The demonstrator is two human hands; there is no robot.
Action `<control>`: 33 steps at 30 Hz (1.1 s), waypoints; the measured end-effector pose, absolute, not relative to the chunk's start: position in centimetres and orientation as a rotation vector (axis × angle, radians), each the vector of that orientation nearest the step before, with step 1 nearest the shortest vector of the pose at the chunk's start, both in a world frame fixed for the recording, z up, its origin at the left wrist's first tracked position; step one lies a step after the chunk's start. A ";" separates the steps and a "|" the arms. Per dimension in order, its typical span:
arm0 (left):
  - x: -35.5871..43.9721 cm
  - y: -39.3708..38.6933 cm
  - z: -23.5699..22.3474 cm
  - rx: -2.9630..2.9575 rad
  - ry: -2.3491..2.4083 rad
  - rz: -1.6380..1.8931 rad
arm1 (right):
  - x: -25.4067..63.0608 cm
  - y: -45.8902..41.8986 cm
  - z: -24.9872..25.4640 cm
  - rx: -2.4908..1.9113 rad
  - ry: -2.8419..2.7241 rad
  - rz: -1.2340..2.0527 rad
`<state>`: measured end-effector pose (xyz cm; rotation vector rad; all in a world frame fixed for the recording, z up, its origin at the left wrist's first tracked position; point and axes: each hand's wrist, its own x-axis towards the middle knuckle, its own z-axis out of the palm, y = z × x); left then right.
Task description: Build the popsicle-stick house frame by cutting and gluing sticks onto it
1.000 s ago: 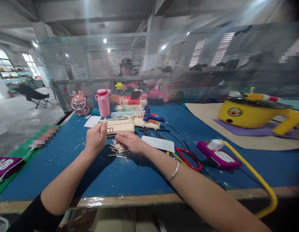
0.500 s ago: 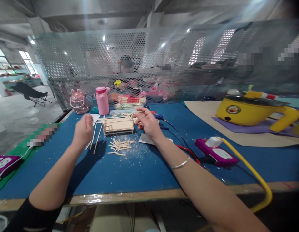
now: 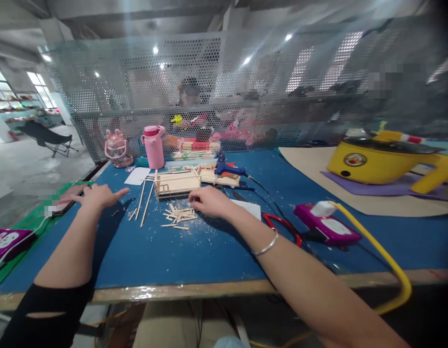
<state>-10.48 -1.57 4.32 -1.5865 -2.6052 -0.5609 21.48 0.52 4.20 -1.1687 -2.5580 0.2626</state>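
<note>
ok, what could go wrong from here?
1. The right hand sits close to the short sticks and the wooden frame; a sideways brush might scatter the sticks or shift the frame.
2. The blue glue gun trails a cord over the table; a snag could drag it. Whether it's hot, I can't tell.

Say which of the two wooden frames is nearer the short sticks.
The left frame, just behind the short sticks and near the right hand. The other frame sits farther right and back, partly hidden by the blue glue gun.
</note>
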 end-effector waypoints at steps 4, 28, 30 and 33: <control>-8.6 -1.6 3.6 -1.513 -2.651 -0.358 | 21.1 0.3 3.9 -1.071 -2.676 0.317; 2.6 -3.9 2.0 -2.576 -2.176 -1.248 | 18.6 -0.3 2.0 -0.828 -2.271 0.688; 2.3 -3.9 2.1 -2.637 -2.089 -1.227 | 18.6 -0.2 1.9 -0.817 -2.203 0.699; 2.1 -3.8 2.0 -2.775 -1.935 -1.206 | 18.5 0.0 1.7 -0.822 -2.061 0.815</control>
